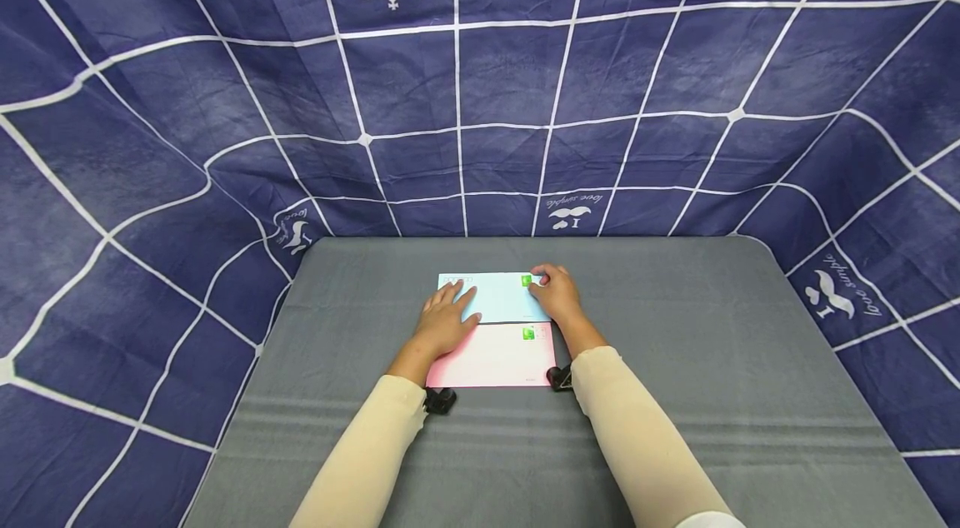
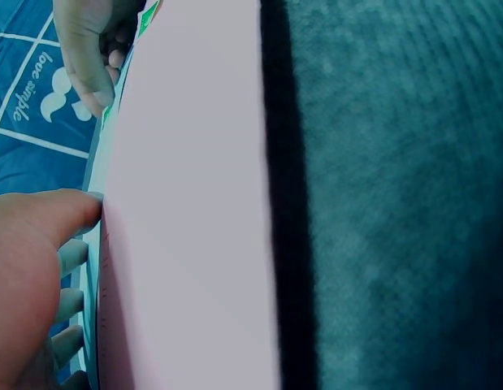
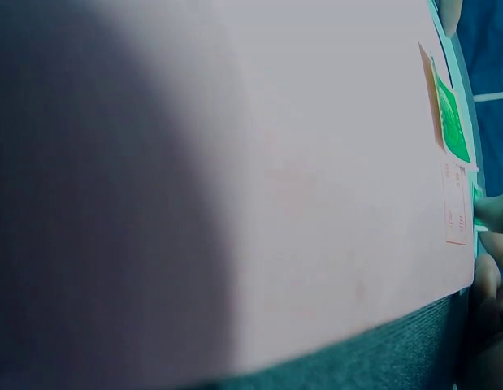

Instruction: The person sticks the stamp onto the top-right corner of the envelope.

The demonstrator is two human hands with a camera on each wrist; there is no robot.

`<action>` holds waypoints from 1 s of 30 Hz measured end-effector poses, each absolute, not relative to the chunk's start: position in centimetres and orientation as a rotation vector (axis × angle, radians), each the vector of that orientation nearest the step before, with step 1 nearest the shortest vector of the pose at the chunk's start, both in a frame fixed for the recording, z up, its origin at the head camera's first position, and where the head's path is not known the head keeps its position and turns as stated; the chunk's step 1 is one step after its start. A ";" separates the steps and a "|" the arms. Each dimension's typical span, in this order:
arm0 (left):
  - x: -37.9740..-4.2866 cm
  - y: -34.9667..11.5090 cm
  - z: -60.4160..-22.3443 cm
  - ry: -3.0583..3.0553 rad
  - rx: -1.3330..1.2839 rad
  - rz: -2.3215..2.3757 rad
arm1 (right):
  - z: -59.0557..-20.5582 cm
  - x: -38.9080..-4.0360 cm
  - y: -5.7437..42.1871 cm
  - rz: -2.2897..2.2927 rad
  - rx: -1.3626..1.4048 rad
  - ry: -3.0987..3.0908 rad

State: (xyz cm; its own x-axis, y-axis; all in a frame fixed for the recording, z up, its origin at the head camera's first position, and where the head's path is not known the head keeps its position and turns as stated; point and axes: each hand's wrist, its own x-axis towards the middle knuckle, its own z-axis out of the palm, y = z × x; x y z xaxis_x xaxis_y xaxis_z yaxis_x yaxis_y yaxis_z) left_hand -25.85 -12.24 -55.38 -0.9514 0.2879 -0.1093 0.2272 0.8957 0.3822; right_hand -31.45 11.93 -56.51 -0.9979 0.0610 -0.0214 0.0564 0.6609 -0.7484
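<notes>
A light blue envelope (image 1: 498, 301) lies flat on the grey table, directly beyond a pink envelope (image 1: 495, 357). My left hand (image 1: 444, 323) rests on the blue envelope's left part, fingers spread, thumb at the border between both envelopes. At the blue envelope's top right corner, my right hand (image 1: 557, 292) has its thumb on a green postage stamp (image 1: 527, 281), its other fingers curled beside it. The stamp is partly covered in the right wrist view. Another green stamp (image 3: 452, 122) sits on the pink envelope with one edge lifted, beside a small printed box.
The grey cloth-covered table (image 1: 360, 295) extends on both sides. A dark blue curtain (image 1: 502, 78) with white lines stands behind it and at its sides. Black wrist devices (image 1: 439, 401) sit near the pink envelope's lower corners.
</notes>
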 end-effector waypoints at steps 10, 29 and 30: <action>-25.7 -12.2 -55.2 2.894 0.390 0.590 | -56.4 -31.3 11.9 1.297 -0.100 -2.840; -26.0 -11.7 -55.5 2.956 0.304 0.689 | -56.1 -31.1 12.8 1.503 -0.174 -2.719; -26.1 -11.6 -55.5 2.966 0.289 0.690 | -56.1 -31.0 12.8 1.538 -0.175 -2.705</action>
State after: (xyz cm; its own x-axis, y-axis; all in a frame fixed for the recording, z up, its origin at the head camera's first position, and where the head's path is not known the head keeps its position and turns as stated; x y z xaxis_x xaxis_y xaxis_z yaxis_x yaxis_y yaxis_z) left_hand -26.07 -11.63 -55.53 -0.9788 0.2013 -0.0374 0.1641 0.8805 0.4447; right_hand -31.00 12.85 -56.09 -0.9934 0.1100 -0.0335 0.0850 0.5065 -0.8580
